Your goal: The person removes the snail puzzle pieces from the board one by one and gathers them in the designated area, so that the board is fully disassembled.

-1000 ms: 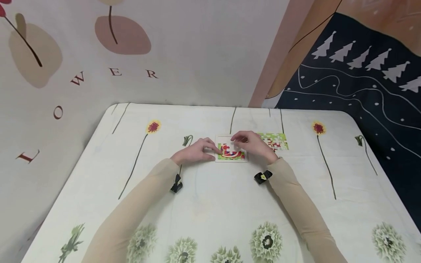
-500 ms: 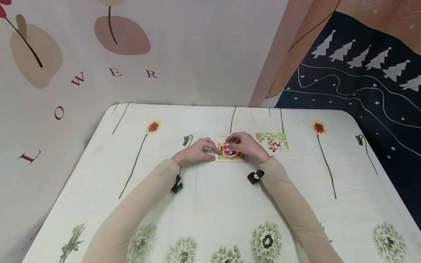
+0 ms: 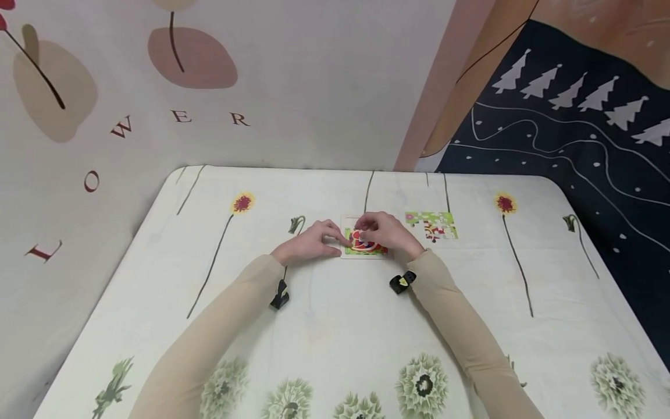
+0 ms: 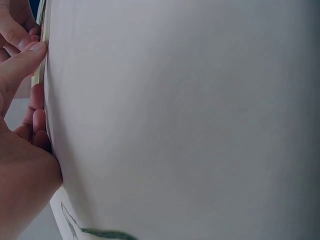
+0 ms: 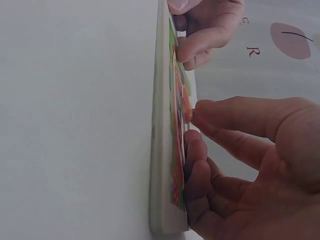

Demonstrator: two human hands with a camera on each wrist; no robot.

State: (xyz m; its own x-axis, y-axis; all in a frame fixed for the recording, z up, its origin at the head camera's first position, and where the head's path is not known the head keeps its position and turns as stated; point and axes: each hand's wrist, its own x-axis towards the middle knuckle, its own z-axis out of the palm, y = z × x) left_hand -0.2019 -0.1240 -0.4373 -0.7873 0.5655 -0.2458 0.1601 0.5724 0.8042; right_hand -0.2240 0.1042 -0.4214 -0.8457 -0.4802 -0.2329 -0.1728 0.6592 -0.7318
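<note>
A small framed jigsaw puzzle board (image 3: 365,252) lies flat on the table, partly filled with a red and green picture. At its left edge my left hand (image 3: 314,240) rests, fingertips touching the board's surface and side. Over the upper part of the board, my right hand (image 3: 388,234) pinches a reddish puzzle piece (image 5: 187,105) between thumb and index finger, against the picture. Its other fingers rest along the board in the right wrist view. Most of that piece is covered by the fingers. The left wrist view shows my left fingers at the board's thin edge.
Right of the board lies a cluster of loose, mostly green puzzle pieces (image 3: 442,219), some with red parts. A white flower-print cloth (image 3: 314,331) covers the table. Behind it hang printed wall cloths.
My right hand has moved left and slightly down onto the board with the piece, uncovering the loose pieces on the right. The left hand stays in place.
</note>
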